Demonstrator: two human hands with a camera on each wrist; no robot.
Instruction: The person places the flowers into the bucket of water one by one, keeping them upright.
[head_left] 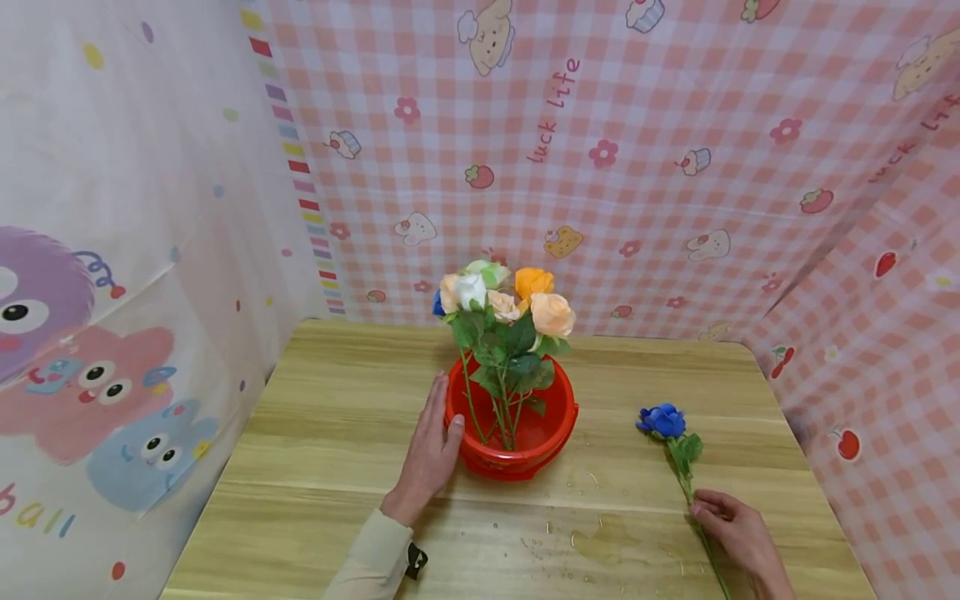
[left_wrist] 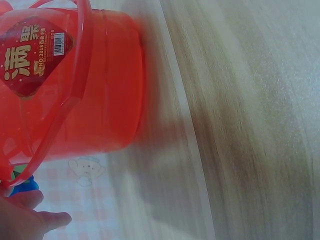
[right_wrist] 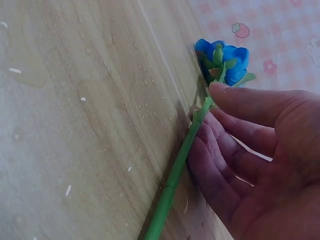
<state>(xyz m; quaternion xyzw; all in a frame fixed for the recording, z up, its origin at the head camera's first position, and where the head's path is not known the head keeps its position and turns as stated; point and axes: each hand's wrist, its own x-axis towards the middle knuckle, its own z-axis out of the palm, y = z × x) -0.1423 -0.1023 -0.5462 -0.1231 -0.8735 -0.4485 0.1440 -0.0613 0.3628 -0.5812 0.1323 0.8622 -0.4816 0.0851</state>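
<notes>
A red plastic bucket [head_left: 517,465] stands on the table, holding several long-stemmed artificial roses, among them a peach rose [head_left: 553,315], an orange rose [head_left: 532,282] and a white rose [head_left: 471,290]. Along the bucket's left side rests my left hand [head_left: 429,454], fingers extended and thumb near the rim. The left wrist view shows the bucket's wall, handle and label [left_wrist: 37,55]. On the right, my right hand [head_left: 738,533] pinches the green stem [right_wrist: 172,180] of a blue rose [head_left: 663,421] between thumb and fingers, low over the tabletop.
Water drops and a small puddle [head_left: 603,537] lie on the wooden table [head_left: 330,467] between the bucket and the blue rose. A pink checked cloth [head_left: 600,208] hangs behind and to the right; a white printed cloth [head_left: 187,150] hangs at left.
</notes>
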